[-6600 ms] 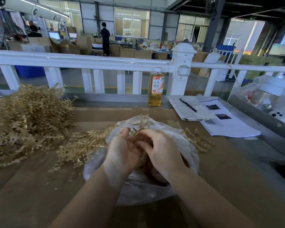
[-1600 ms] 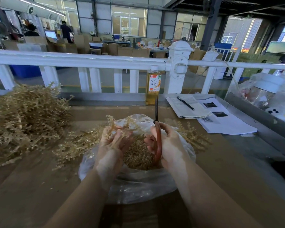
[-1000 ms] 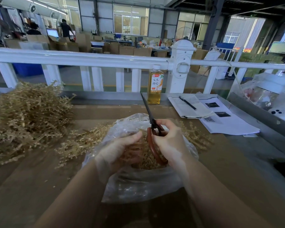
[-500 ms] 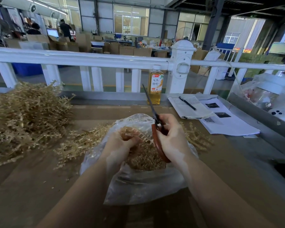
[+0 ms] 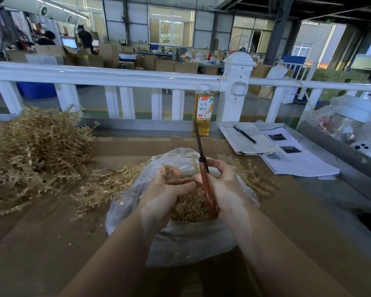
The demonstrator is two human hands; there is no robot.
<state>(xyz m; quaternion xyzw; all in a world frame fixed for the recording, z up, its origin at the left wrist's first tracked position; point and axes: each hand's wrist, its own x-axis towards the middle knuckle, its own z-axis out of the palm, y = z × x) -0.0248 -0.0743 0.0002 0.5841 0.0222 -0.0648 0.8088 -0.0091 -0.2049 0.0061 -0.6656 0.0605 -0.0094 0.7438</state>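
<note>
Left hand (image 5: 163, 194) nearer right hand (image 5: 225, 189), gripped sprigs (image 5: 169, 170) and scissors (image 5: 204, 170) handles part-hidden

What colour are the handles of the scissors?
Reddish-brown handles, held by the right hand; the head view shows them best.

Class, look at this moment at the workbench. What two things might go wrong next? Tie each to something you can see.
1. The left hand holds a small golden sprig right beside the red-handled metal scissors gripped by the right hand; a hasty snip might nick its fingers.
2. The clear plastic bag of golden clippings lies slack and open on the brown table, so pieces may well miss it or spill out.
</note>
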